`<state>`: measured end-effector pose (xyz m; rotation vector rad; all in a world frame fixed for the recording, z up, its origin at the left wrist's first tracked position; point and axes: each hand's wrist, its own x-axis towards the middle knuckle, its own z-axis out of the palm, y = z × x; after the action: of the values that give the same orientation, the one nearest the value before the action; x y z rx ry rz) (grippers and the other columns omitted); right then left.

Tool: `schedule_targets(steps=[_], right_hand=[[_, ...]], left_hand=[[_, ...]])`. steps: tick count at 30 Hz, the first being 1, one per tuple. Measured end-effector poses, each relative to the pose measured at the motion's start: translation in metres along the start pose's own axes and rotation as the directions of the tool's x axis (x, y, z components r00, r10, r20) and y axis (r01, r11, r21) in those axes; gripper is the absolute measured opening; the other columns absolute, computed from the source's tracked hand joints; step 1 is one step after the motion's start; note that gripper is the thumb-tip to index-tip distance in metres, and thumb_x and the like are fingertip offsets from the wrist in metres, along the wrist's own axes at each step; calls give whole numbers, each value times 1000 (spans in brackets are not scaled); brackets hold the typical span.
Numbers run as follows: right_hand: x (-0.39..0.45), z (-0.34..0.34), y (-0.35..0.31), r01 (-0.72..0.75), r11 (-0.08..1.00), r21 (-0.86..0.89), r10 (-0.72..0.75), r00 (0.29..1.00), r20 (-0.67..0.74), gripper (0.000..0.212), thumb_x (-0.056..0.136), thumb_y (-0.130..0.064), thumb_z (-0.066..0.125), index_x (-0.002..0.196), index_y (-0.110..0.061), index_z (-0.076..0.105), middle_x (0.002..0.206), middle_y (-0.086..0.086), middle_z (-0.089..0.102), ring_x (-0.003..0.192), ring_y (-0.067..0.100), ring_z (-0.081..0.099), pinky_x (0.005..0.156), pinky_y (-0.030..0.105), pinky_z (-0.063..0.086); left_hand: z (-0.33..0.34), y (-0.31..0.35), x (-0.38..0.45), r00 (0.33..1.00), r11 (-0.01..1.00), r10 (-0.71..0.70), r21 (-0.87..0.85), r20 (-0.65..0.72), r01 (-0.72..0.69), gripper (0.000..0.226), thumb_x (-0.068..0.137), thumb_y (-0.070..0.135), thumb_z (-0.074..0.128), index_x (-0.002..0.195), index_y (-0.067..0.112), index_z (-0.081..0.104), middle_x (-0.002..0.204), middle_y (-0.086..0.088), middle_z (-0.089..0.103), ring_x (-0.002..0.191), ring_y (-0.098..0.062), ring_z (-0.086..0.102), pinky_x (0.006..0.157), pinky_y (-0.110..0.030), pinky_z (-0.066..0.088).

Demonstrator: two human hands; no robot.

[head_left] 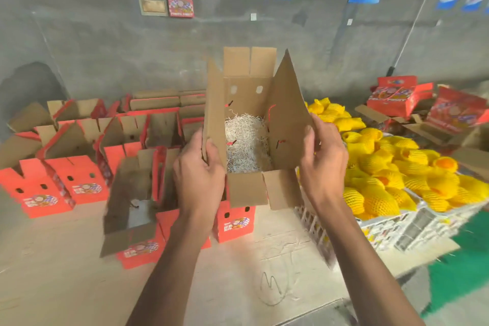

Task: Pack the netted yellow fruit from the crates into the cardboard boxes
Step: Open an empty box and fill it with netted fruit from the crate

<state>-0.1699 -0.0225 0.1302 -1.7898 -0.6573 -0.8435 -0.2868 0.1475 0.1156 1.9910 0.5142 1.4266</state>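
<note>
A person holds an open cardboard box [254,124] up at the centre, its mouth facing the camera and its long axis running away toward 12 o'clock. Shredded paper [246,140] lines the inside. The left hand [198,169] grips the box's side flap at 9 o'clock; the right hand [322,159] pinches the opposite flap at 3 o'clock. Netted yellow fruit [391,167] fills white crates [397,230] at 4 o'clock, beside the right hand. Red boxes [79,167] stand at 8 o'clock.

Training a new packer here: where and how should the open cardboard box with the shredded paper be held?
Grip the open box by its two tall side flaps, one hand from each side, as the left hand and right hand do; those stiff upright panels leave the opening clear.
</note>
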Motion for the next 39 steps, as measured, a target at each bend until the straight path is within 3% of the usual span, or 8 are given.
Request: schedule_targets(steps=[4, 9, 17, 25, 29, 34, 36, 39], right_hand=[[6, -44, 71, -40, 998, -58, 41, 999, 5, 31, 107, -7, 50, 134, -5, 64, 111, 12, 67, 102, 29, 62, 88, 40, 48], [11, -37, 137, -87, 994, -72, 93, 992, 88, 28, 105, -3, 52, 129, -2, 66, 110, 14, 69, 103, 33, 64, 88, 41, 48], [5, 27, 221, -160, 983, -92, 182, 922, 341, 28, 105, -11, 52, 128, -10, 68, 115, 10, 70, 106, 31, 65, 86, 43, 52], [-14, 69, 272, -223, 955, -196, 297, 707, 642, 48, 97, 1, 54, 144, -5, 54, 129, 18, 64, 116, 39, 62, 91, 46, 50], [-10, 79, 279, -325, 932, -161, 336, 609, 718, 73, 88, 5, 52, 157, -13, 37, 134, 14, 64, 115, 36, 63, 93, 40, 52], [-23, 107, 288, -293, 854, -430, 519, 424, 742, 52, 99, -8, 52, 149, -5, 38, 140, 19, 53, 125, 39, 57, 97, 41, 48], [-35, 114, 284, -86, 883, -462, 466, 289, 836, 33, 106, -14, 44, 136, -3, 54, 133, 22, 58, 119, 37, 61, 92, 36, 47], [-51, 123, 289, -118, 914, -387, 403, 367, 838, 14, 92, -18, 70, 81, -11, 66, 89, 14, 75, 84, 25, 75, 65, 27, 49]], left_hand=[[76, 18, -42, 993, 995, -48, -83, 107, 57, 31, 101, 19, 50, 128, 20, 65, 85, -17, 71, 74, -43, 64, 68, -46, 53], [136, 2, -61, 976, 987, -162, 20, 145, 161, 31, 101, 16, 53, 129, 18, 63, 86, -15, 72, 73, -34, 65, 65, -34, 43], [191, -53, -73, 940, 936, -306, 226, 149, 269, 17, 99, 28, 50, 109, 18, 60, 74, 9, 62, 72, -30, 66, 62, -31, 36], [239, -87, -97, 832, 867, -465, 346, 302, 359, 27, 96, 6, 59, 121, 14, 55, 97, 0, 66, 92, -26, 69, 75, -42, 55], [242, -89, -105, 892, 842, -358, 508, 278, 180, 53, 82, -13, 57, 128, 12, 56, 121, -4, 57, 118, -27, 56, 97, -44, 52], [262, -77, -100, 934, 892, -218, 447, 284, 73, 38, 87, -3, 68, 123, 9, 66, 133, -6, 61, 128, -26, 55, 108, -43, 46], [276, -74, -99, 879, 909, -286, 398, 381, 124, 37, 92, 5, 66, 130, 7, 64, 134, -5, 63, 128, -23, 58, 110, -37, 46], [296, -79, -99, 667, 810, -563, 487, 487, 327, 49, 103, 26, 53, 148, 8, 48, 147, -7, 54, 137, -23, 50, 113, -32, 36]])
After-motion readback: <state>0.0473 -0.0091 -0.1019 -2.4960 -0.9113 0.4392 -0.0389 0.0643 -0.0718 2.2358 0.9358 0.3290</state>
